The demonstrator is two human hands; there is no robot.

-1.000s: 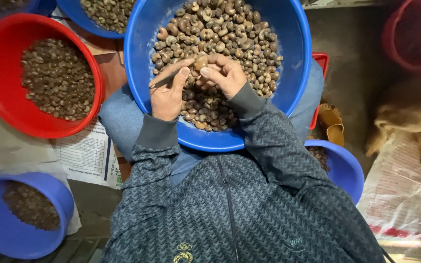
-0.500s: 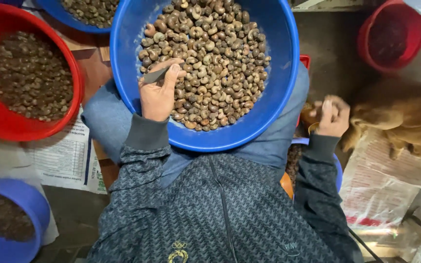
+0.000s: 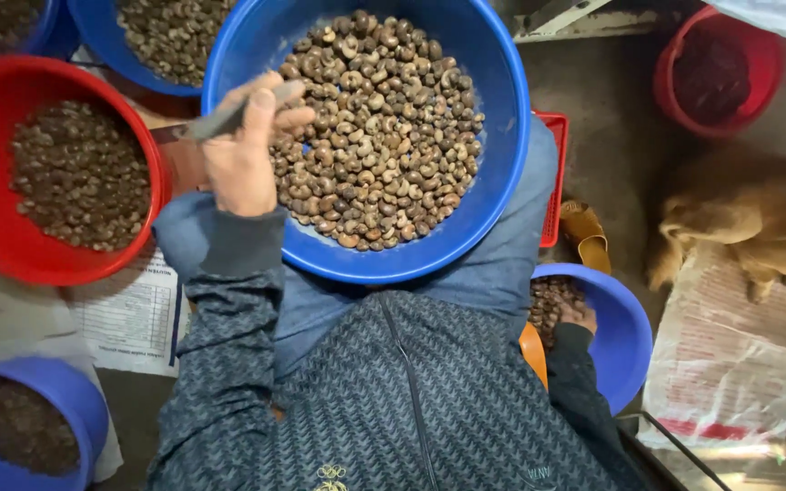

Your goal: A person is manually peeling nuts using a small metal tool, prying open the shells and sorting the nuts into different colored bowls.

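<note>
Head view, looking straight down at my lap: my left hand [image 3: 243, 155] is lifted over the near-left rim of the big blue basin [image 3: 502, 155] that rests on my knees, and its fingers are clamped on a thin grey blade [image 3: 229, 116], thumb pressed along it, the tip pointing left toward the red basin [image 3: 152, 173]. The big blue basin is heaped with curved brown nuts [image 3: 375, 127], most of them piled in its middle and toward my body. My right hand [image 3: 579, 316] is down at my right side, well apart from the left, reaching into a smaller blue bowl [image 3: 625, 341] that sits low beside my hip; its fingers are curled over the dark nuts in there, and I cannot tell whether they are closed on any. The red basin at my left holds smaller, darker pieces. Past it, at the top edge, is another blue basin [image 3: 93, 27] with more nuts, and at the bottom left corner a blue bowl [image 3: 84, 409] of dark bits stands on printed paper sheets [image 3: 129, 314]. On the floor to my right lie a tan sandal [image 3: 587, 232], a red bucket [image 3: 761, 82] and a brown dog [image 3: 748, 218] beside a printed sack [image 3: 730, 364].
</note>
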